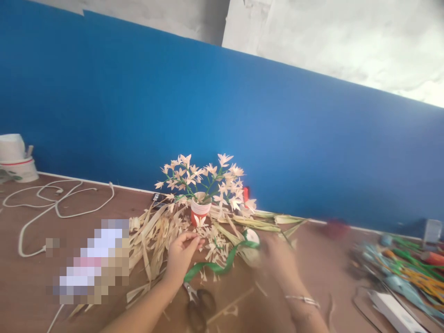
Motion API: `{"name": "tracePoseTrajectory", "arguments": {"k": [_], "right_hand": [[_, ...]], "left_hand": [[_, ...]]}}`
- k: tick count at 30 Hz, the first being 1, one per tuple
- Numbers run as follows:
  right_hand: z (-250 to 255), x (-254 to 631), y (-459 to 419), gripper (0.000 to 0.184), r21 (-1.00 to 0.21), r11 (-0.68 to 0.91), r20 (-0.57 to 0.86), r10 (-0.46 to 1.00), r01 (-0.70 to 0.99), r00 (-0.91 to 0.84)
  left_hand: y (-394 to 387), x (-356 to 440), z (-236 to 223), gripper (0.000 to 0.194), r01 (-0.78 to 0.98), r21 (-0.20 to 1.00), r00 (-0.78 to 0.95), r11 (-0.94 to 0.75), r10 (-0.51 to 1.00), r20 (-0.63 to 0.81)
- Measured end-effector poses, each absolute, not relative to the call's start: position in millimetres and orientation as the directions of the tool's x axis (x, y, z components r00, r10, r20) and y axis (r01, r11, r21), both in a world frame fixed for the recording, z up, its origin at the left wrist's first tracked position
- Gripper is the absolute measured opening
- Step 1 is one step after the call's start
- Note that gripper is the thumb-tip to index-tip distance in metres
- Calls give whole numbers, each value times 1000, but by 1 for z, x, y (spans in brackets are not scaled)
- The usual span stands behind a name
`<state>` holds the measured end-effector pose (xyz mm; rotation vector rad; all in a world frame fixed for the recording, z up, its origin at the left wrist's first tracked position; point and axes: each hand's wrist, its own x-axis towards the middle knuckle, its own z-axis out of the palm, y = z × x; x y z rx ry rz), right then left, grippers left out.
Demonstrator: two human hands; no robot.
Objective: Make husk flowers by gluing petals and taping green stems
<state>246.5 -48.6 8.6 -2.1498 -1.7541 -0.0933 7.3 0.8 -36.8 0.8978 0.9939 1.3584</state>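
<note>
My left hand (185, 249) is pinched, thumb against forefinger, on a small pale husk flower (200, 222) just above its fingertips. My right hand (279, 259), wearing a bracelet, is smeared by motion, so its fingers cannot be made out. Beside it lies a roll of green tape (252, 236); the loose green strip (225, 266) curls left toward scissors (199, 305) with dark handles. Behind my hands a red and white cup (200, 212) holds green-stemmed sprays of pale flowers (189, 178). Small cut husk pieces (215, 252) lie between my hands.
Dried husks (152, 236) spread left of the cup, longer stalks (263, 224) to its right. A white cable (62, 203) loops at left near a pixelated patch. Colourful cords (409, 268) and a white power strip (391, 307) lie at right. A blue wall (277, 148) backs the table.
</note>
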Motion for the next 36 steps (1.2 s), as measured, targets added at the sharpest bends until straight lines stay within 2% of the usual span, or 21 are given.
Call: {"name": "tracePoseTrajectory", "arguments": {"k": [2,3,5,6,11,15,18,22,25,31,33,34,36], "right_hand": [[2,214,-47,18,-451,13,132,990,892,52],[-3,200,-46,14,-506,83,89,995,859,-43],[-13,180,-44,7,-562,189,122,982,806,-145],[-16,175,-42,9,-583,220,150,975,782,-163],[-5,172,-33,14,-721,127,218,975,682,49],[-2,164,-35,19,-696,286,362,932,658,-23],[-13,158,-39,25,-660,332,347,930,674,-119],[-23,163,-42,28,-609,259,286,953,750,-97],[-23,168,-42,24,-511,171,268,963,842,-33],[-26,169,-41,22,-371,147,281,959,917,-40],[-27,169,-41,23,-416,158,304,952,896,-27],[-26,168,-40,25,-479,176,316,949,860,-18],[-23,164,-38,32,-682,216,310,951,699,9]], "left_hand": [[-1,7,-35,25,-339,940,-25,32,999,-43],[-1,7,-34,25,-333,943,-18,28,999,-36],[-2,7,-32,25,-313,950,-7,11,1000,-14],[-2,7,-31,24,-299,954,-2,3,1000,-3],[-7,6,-25,23,-257,966,68,-9,997,27],[-13,8,-21,24,-311,948,220,70,975,0],[-14,7,-22,25,-361,918,328,161,944,-36],[-11,5,-24,22,-395,904,313,161,949,-32],[-11,5,-24,21,-392,909,293,144,956,-25],[-16,10,-22,23,-352,923,295,158,954,-51],[-16,10,-22,23,-345,927,296,145,954,-39],[-16,10,-23,23,-344,929,298,140,954,-33],[-15,10,-24,22,-339,932,304,129,953,-21]]}}
